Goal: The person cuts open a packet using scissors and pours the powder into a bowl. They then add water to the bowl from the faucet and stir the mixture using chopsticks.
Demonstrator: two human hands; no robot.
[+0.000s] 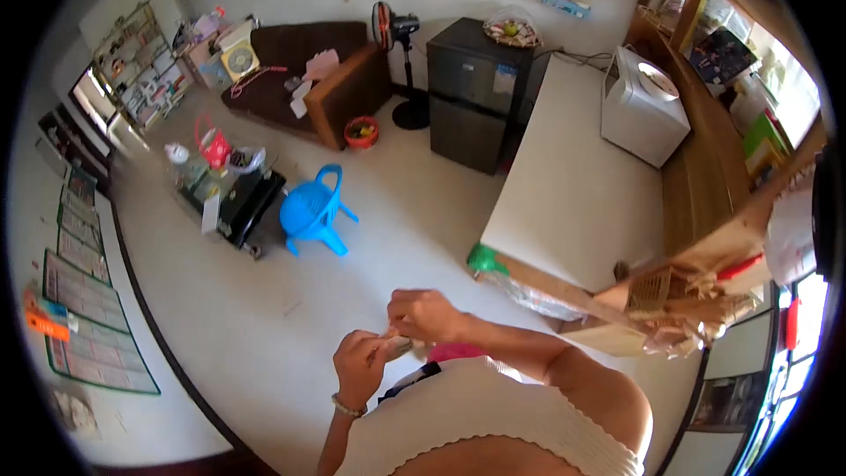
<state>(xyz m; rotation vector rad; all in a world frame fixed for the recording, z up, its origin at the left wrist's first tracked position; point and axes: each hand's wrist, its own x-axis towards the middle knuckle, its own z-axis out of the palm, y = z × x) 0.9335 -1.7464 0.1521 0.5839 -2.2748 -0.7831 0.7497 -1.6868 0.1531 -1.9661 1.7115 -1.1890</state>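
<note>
Close in front of my body, both hands are drawn together with fingers closed. My left hand (359,360), with a beaded bracelet on its wrist, pinches at a small pale item (397,346). Its kind is too small to make out. Just above and to the right, my right hand (425,315) is curled, with its fingertips meeting those of the left at the same spot. What the right fingers grip is hidden. Below the hands are a cream ribbed top (467,405) and a bit of pink cloth (454,352).
A blue plastic chair (313,210) stands ahead beside a low black table (247,203). To the right runs a white counter (564,159) with a microwave (639,110). Farther back are a small fridge (471,92), a standing fan (401,62) and a brown sofa (304,57).
</note>
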